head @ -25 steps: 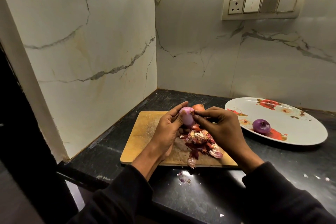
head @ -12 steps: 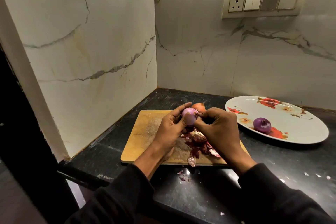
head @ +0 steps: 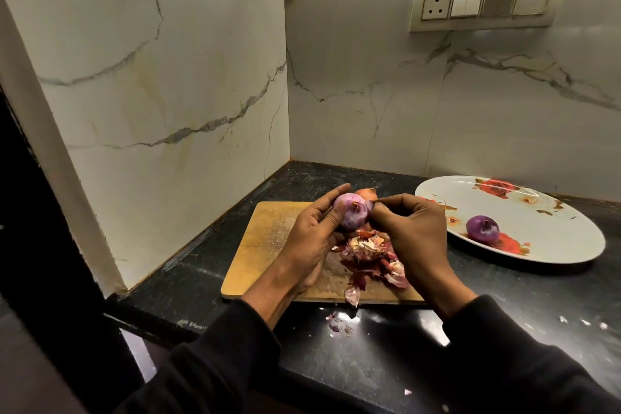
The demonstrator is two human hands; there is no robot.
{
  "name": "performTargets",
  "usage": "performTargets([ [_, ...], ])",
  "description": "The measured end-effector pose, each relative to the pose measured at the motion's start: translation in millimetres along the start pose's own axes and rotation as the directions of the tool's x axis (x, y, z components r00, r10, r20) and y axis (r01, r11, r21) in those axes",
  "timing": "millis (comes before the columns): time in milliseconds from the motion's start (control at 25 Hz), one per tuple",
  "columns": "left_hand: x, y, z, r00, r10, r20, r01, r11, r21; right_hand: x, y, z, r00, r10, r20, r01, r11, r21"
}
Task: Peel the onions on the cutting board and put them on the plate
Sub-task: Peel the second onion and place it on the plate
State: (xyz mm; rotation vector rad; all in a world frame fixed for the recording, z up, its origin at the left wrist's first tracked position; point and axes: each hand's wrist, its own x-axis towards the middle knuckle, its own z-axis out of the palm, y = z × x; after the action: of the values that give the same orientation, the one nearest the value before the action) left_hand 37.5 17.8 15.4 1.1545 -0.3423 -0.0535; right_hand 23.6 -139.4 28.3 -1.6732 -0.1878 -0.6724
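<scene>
Above a wooden cutting board (head: 268,239) on the dark desk (head: 504,306), the left hand (head: 311,233) cradles a small, firm, probably slippery onion (head: 351,215); the right hand's (head: 415,232) grip pinches its thin, brittle skin. Rightward, a floral plate (head: 551,228) holds one peeled onion (head: 482,228).

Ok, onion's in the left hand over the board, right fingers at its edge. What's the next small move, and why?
Probably pull the right hand away to the right, stripping the flap it pinches. The held onion, cupped in the left hand, looks pale and mostly peeled, but skin still seems attached at its right side. Drop that piece on the peel pile before moving to the plate.
</scene>
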Motion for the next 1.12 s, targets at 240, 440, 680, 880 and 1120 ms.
performTargets([
  [240, 2.2, 1.0, -1.2, 0.999, -0.024, -0.027, 0.023, 0.999, -0.046, 2.6, 4.4, 3.3, 0.996, 0.043, 0.072, -0.047, 0.998, 0.042],
  [440, -1.3, 2.9, 2.4, 1.000, -0.020, -0.008, 0.020, 0.999, -0.048, 1.3, 6.3, 2.8, 0.999, 0.039, 0.037, -0.040, 0.999, 0.030],
  [680, -3.2, 5.6, 0.5, 1.000, -0.016, 0.014, 0.017, 0.996, -0.089, 3.0, 3.8, 0.8, 0.998, 0.056, -0.024, -0.055, 0.997, 0.048],
  [880, -0.3, 5.2, 0.0, 1.000, -0.027, -0.001, 0.027, 0.988, -0.153, 8.2, 17.3, 1.4, 0.990, 0.141, -0.029, -0.143, 0.988, -0.066],
  [1120, 0.4, 5.1, -2.3, 0.999, -0.022, -0.043, 0.015, 0.987, -0.158, 6.6, 18.0, 0.7, 0.992, 0.110, 0.064, -0.092, 0.968, -0.232],
])
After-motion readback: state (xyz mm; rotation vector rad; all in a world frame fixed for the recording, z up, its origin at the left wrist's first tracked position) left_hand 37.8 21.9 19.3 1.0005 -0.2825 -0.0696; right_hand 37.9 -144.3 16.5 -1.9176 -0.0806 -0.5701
